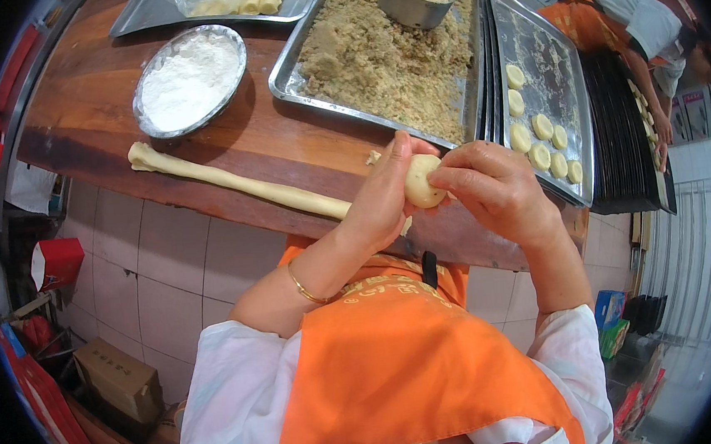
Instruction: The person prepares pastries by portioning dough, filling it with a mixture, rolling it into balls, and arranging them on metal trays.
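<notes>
My left hand (387, 193) cups a round pale dough ball (421, 180) at the front edge of the wooden table. My right hand (497, 186) has its fingers closed on the ball's right side, pinching it. Behind my left hand a long dough rope (235, 180) lies along the table, with small dough scraps by my hands. Just beyond the hands is a large metal tray (292, 77) of crumbly filling (377, 70), holding a metal container (410, 13) of pale granules. To its right a stack of trays (563, 80) has several flattened dough rounds (541, 128) on top.
A bowl of white flour (188, 78) and a tray (135, 21) of covered dough logs sit on the wooden table (79, 102). At the right a co-worker (641, 24) in orange and white bends over black trays (615, 126). A cardboard box (119, 378) stands low at the left.
</notes>
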`<state>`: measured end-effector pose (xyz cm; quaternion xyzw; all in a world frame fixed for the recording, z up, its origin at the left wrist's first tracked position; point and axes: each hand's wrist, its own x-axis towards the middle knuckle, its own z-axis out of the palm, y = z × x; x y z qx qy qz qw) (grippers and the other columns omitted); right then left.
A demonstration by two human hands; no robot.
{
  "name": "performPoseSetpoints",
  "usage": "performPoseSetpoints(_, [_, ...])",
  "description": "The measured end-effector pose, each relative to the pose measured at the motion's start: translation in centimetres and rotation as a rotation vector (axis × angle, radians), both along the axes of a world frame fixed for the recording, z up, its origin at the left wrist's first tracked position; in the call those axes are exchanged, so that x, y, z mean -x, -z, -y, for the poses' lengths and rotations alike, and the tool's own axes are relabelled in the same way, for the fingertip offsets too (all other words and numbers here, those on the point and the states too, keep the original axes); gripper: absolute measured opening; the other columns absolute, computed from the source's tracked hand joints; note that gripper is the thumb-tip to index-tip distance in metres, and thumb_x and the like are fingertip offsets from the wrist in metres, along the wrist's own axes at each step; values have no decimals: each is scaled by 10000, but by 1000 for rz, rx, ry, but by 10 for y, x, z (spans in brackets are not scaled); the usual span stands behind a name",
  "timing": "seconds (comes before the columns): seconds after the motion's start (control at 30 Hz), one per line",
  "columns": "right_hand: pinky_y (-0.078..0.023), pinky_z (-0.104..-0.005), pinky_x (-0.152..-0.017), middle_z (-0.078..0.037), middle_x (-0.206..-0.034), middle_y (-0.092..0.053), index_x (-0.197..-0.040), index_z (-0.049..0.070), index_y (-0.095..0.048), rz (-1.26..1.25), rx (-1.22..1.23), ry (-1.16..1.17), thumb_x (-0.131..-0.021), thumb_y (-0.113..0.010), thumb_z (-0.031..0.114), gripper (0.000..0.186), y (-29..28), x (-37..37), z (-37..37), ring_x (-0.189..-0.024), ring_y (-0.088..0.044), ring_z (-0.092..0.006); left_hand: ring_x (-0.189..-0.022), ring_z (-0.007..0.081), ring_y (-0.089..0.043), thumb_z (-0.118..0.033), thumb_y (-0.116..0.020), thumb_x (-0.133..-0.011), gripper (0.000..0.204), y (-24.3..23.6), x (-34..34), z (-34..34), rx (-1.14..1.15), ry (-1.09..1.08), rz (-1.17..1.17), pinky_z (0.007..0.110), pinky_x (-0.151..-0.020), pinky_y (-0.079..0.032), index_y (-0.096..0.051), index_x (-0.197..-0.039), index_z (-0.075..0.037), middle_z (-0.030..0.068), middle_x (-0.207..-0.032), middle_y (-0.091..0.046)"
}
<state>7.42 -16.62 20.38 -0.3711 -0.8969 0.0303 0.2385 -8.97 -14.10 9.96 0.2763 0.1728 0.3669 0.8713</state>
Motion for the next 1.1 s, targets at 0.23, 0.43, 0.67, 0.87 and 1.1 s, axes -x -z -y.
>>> performPoseSetpoints(0.23, [-524,-350,-653,-50,-867,-641,-952,70,-684,-10,-10,16,-655,-781,44,313,2,0,5,-782,-652,-244,-856,171,-650,-453,-265,-1099,489,-8,4,1,124,-6,133,313,-699,-536,-548,-1122,-56,73,-960,-644])
performPoseSetpoints(0.43, [-510,-331,-649,-36,-835,-636,-953,74,-661,14,-107,-9,-646,-770,74,326,-2,-4,3,-798,-639,-218,-990,193,-644,-309,-361,-1104,318,-19,11,11,13,0,76,315,-782,-540,-470,-1223,-35,114,-1172,-589])
performPoseSetpoints(0.67, [-499,-304,-664,-29,-911,-671,-1009,76,-648,244,-326,-1,-692,-731,101,329,6,-7,16,-842,-640,-193,-1187,196,-576,-293,-373,-1102,376,-11,5,12,34,-1,88,375,-1010,-494,-474,-1332,-14,109,-1273,-575])
performPoseSetpoints(0.87, [-506,-289,-736,-68,-991,-693,-1117,16,-629,-107,-60,188,-825,-596,-94,314,-4,-27,27,-894,-647,-196,-1192,236,-601,-212,-487,-1060,339,-18,4,7,8,30,49,387,-1025,-509,-474,-1327,-3,151,-1260,-593])
performPoseSetpoints(1.1, [-489,-272,-863,-88,-1103,-665,-1209,3,-547,-846,456,493,-961,-557,-11,249,45,-36,35,-988,-618,-129,-1181,245,-610,-79,-584,-991,410,-21,-5,8,15,-16,-51,360,-1015,-507,-445,-1367,10,169,-1257,-606])
